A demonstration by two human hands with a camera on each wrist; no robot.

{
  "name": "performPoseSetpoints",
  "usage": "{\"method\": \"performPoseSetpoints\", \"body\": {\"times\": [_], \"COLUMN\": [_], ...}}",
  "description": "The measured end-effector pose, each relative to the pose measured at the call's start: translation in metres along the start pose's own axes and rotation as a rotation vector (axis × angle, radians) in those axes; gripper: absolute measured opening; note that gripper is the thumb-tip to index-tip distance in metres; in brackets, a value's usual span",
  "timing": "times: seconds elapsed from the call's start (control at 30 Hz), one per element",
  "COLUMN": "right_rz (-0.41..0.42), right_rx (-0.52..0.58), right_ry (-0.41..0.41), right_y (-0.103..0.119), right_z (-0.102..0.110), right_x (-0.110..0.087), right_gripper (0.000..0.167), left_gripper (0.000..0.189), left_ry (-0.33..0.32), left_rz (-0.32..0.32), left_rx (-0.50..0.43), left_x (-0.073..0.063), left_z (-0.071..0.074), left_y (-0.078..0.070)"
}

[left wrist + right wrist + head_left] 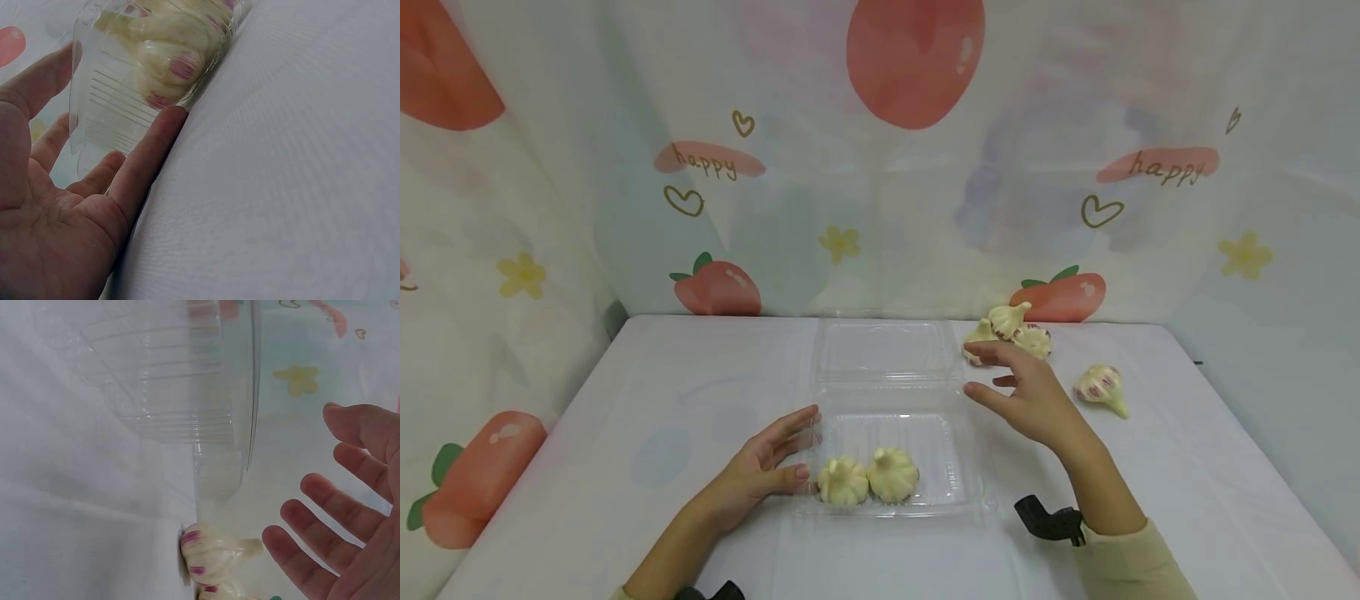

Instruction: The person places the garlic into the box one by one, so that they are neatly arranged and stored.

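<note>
A clear plastic clamshell box (936,458) lies with its lid (883,350) folded back, and two garlic bulbs (892,476) sit side by side in its near left part. My left hand (752,467) rests at the box's left side, fingers spread and touching its wall; the left wrist view shows fingertips (169,115) right at the plastic. My right hand (1026,396) hovers right of the box with fingers apart and nothing in them. Just beyond it is a cluster of several garlic bulbs (1009,318), whose purple streaks show in the right wrist view.
One more garlic bulb (1101,388) lies apart on the right of the white-covered table (715,358). A patterned cloth backdrop (880,192) rises behind the table's far edge and along the left. Black wrist camera mounts (1048,521) sit at both wrists.
</note>
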State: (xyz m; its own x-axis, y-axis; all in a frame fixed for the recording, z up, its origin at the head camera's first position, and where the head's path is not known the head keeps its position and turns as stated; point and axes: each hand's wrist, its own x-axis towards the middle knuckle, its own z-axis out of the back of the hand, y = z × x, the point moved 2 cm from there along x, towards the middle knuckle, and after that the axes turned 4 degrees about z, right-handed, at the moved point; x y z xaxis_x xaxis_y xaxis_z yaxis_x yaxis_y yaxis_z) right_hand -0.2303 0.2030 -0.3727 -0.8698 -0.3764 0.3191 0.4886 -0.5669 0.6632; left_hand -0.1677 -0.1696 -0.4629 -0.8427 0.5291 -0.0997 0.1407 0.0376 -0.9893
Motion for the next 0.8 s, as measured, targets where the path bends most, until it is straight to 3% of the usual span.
{"method": "performPoseSetpoints", "body": {"times": [0.43, 0.8], "right_rz": [-0.036, -0.062], "right_rx": [-0.007, 0.028], "right_ry": [-0.028, -0.089], "right_y": [-0.012, -0.019], "right_z": [0.002, 0.019], "right_x": [0.0, 0.007], "right_gripper": [0.056, 0.056], "left_gripper": [0.074, 0.073], "left_ry": [-0.013, -0.015], "left_rz": [0.013, 0.013], "left_rx": [0.01, 0.014], "left_x": [0.001, 0.0], "left_z": [0.0, 0.001], "left_y": [-0.001, 0.002]}}
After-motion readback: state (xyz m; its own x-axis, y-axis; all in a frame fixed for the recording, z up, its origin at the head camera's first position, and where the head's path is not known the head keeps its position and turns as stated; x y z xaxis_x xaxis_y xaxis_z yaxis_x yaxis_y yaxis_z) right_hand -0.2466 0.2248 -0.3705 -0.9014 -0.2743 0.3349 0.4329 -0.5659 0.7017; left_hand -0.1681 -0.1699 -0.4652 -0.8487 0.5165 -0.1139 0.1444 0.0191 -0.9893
